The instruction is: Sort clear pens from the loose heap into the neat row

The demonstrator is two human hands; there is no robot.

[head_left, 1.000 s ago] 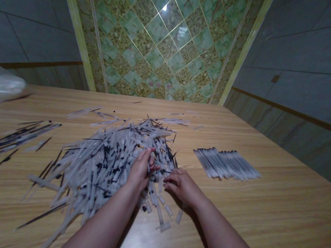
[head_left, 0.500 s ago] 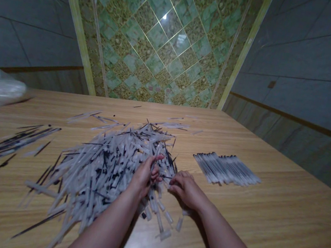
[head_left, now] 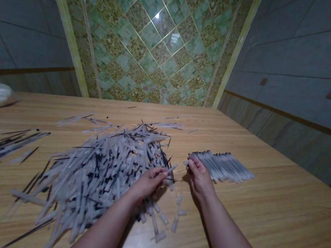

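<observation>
I see the left hand pinching a slim, cloudy tube by the spiky heap; the right hand, fingertips drawn close, grips a small pale piece beside a flat row of black-ended sticks on the grainy table

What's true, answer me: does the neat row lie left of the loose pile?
No, the neat row lies to the right of the loose pile.

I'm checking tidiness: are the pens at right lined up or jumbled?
Lined up: the pens lie side by side, their black ends pointing away.
</observation>
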